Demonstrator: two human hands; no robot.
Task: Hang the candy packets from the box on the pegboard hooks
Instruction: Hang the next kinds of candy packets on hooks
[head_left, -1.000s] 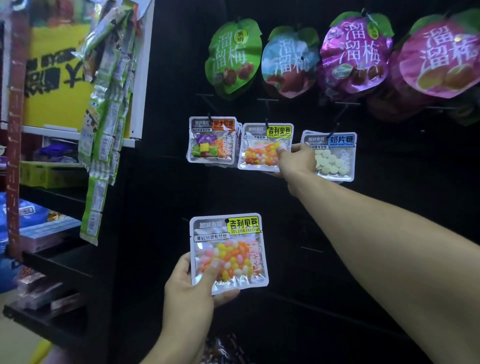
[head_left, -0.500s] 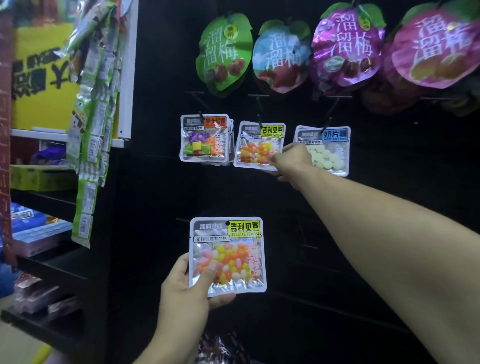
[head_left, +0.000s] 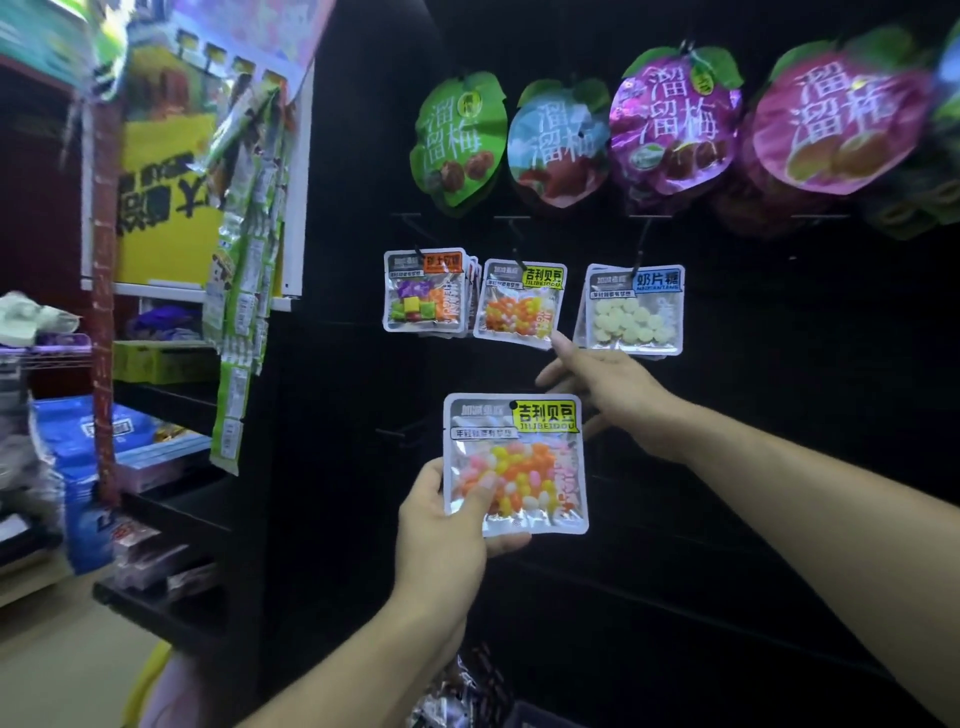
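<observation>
Black pegboard (head_left: 727, 415) murky, hooks faint, left hand (head_left: 441, 525) gripping packet (head_left: 517, 462)

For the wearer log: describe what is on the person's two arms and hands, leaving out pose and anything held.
Both forearms are bare as far as the frame shows: no sleeves or cuffs in view. The left hand and right hand wear no gloves, and no rings, watch, bracelet or markings are visible. Fingernails look short and unpainted, though the dim, slightly blurred picture limits that detail.
</observation>
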